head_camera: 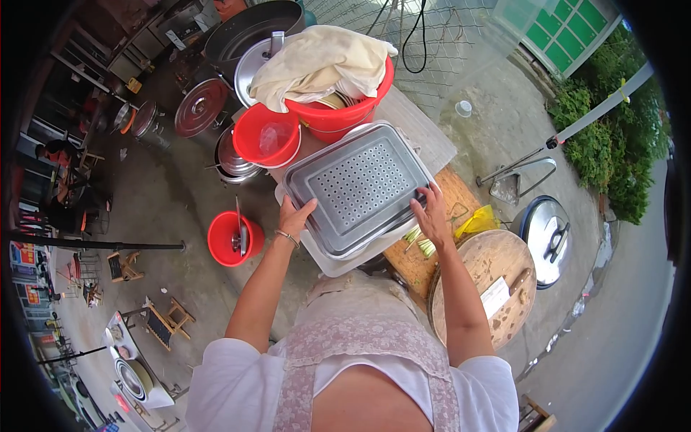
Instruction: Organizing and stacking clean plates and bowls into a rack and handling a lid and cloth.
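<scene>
A perforated rectangular metal tray (359, 186) lies tilted in front of me, over a white plastic container (332, 264) whose rim shows below it. My left hand (296, 217) grips the tray's left edge, with the thumb on the rim. At the right edge is my right hand (430, 211), its fingers on the rim and the fingers' undersides hidden. Just beyond the tray stand a small red bucket (245, 132) with clear plastic film inside and a larger red bucket (345, 119) holding bowls under a cream cloth (324, 65).
To the right, a round wooden chopping board (518, 318) bears a cleaver (496, 294), near a yellow plastic bag (479, 220) and cut green stalks (426, 247). Another red bucket (218, 240) stands on the ground at left. A lidded metal pot (542, 243) is farther right.
</scene>
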Available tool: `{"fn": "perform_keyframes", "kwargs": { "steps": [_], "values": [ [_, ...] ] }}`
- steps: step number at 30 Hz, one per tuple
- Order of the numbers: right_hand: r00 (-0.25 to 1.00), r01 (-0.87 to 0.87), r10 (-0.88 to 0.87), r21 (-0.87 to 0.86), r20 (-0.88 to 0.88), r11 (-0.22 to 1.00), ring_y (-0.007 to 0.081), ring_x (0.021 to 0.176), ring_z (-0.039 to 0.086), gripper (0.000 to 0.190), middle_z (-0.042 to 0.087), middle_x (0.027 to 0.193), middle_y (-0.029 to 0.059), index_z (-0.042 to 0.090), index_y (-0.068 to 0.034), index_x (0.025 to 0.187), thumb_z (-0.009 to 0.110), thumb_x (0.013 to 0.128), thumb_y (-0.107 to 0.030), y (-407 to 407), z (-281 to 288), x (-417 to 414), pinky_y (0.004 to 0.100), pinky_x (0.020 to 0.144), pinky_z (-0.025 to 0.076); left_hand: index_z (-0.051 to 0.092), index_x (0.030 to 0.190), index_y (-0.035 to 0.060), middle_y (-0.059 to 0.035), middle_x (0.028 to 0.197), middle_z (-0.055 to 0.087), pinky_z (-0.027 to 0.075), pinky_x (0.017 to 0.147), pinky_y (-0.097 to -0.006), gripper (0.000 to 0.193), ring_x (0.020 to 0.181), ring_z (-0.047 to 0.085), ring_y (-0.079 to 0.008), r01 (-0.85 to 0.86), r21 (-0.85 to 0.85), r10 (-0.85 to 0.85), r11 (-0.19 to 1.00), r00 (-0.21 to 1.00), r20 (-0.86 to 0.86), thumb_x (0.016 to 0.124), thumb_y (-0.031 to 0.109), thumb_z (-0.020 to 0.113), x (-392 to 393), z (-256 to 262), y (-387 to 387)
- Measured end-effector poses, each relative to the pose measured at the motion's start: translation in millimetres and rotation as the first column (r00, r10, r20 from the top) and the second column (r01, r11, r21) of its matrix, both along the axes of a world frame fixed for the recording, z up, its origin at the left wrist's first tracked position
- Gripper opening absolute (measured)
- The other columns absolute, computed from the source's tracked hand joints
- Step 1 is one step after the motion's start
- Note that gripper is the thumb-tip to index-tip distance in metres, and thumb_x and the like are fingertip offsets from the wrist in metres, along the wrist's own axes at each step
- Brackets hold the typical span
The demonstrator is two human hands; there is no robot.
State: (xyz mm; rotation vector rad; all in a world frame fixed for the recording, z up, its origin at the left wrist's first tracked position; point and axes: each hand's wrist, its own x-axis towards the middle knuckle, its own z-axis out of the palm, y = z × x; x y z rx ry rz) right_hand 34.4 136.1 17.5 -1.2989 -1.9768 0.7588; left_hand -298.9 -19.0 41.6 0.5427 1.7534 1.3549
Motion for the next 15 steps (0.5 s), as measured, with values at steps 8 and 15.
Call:
{"fn": "perform_keyframes", "kwargs": {
  "steps": [8, 15],
  "values": [
    [0.957, -0.237, 0.235, -0.011, 0.171, 0.971, 0.0389, 0.122, 0.047, 0.049, 0.047, 0.136, 0.0221, 0.052, -0.003, 0.129, 0.059, 0.090, -0.033, 20, -1, 6, 0.0438, 0.104, 0.037, 0.047, 0.118, -0.0033, -0.0169, 0.112, 0.060, 0.053, 0.082, -0.0362, 0.069, 0.099, 0.062, -0.0242, -0.016, -0.012, 0.013, 1.000, 0.970, -0.244, 0.072, 0.034, 0.080, 5, -14, -7],
    [0.902, -0.312, 0.317, -0.064, 0.295, 0.948, 0.0410, 0.125, 0.044, 0.048, 0.045, 0.137, 0.0254, 0.053, -0.004, 0.128, 0.062, 0.089, -0.030, 28, 4, 10, 0.0448, 0.105, 0.035, 0.045, 0.128, -0.0005, -0.0169, 0.115, 0.056, 0.050, 0.087, -0.0377, 0.075, 0.101, 0.059, -0.0247, -0.056, -0.206, -0.044, 0.977, 0.893, -0.448, 0.071, 0.033, 0.080, -38, 33, 8]
  ]
}}
